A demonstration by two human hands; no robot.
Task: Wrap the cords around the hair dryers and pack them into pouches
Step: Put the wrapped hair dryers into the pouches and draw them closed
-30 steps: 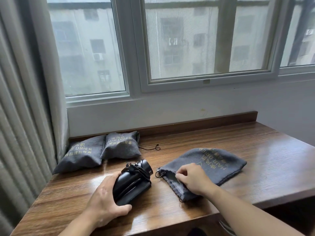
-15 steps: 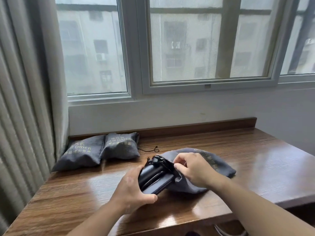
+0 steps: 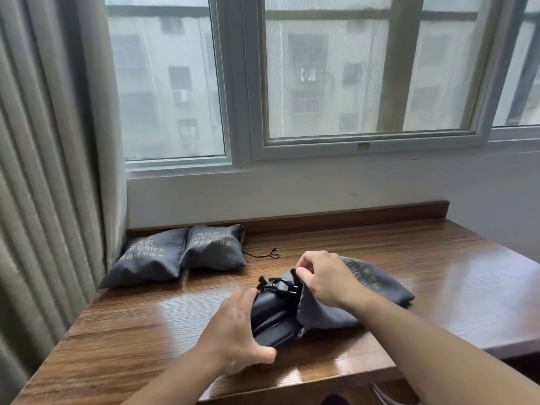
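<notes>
Head view: within the last second the hair dryer, its cord wound on, has gone from lying beside the pouch to nosing into its mouth. The left hand, spread wide, pushes the rear end. The right hand pinches the pouch rim, lifting it. Two filled pouches lie at the back left of the surface, so packing seems about half done

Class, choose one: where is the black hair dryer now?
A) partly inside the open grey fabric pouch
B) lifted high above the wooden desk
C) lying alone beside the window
A: the black hair dryer lies half within the grey fabric pouch, whose mouth the right hand pinches open.
</notes>
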